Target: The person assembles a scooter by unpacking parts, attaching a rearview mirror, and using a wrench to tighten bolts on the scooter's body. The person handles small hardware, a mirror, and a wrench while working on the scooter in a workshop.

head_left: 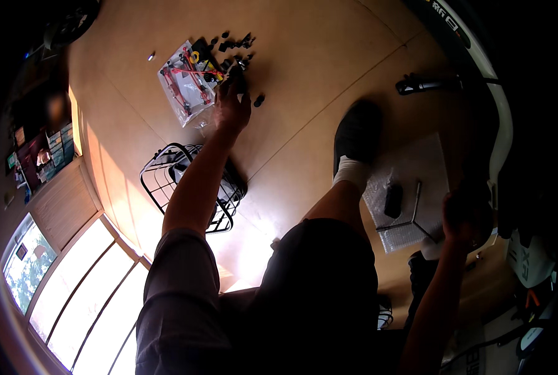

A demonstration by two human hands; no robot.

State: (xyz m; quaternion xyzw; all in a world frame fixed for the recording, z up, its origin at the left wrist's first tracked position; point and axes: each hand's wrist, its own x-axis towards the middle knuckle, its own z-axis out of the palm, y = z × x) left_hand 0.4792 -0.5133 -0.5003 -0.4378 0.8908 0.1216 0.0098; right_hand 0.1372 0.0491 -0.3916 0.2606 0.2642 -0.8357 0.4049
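Note:
My left hand [231, 114] reaches down to a pile of small black parts [234, 65] on the floor, its visible fingers apart. Some fingertips blend into the dark parts there. Right beside it lies a clear plastic bag [185, 87] with red rods and a yellow ring-shaped piece at its mouth. A loose black piece [259, 100] sits just right of the hand. Over on the right, my right hand [459, 219] is in deep shadow against a dark vehicle with a white curved rim [501, 119]. What its fingers do is hidden.
A black wire basket [194, 181] stands below my left forearm. Bubble wrap [438, 169] carries a three-armed wrench [414, 220] and a black block [393, 200]. My shoe [357, 134] is between. A black cylindrical tool [426, 84] lies at the upper right; bright windows [79, 300] are lower left.

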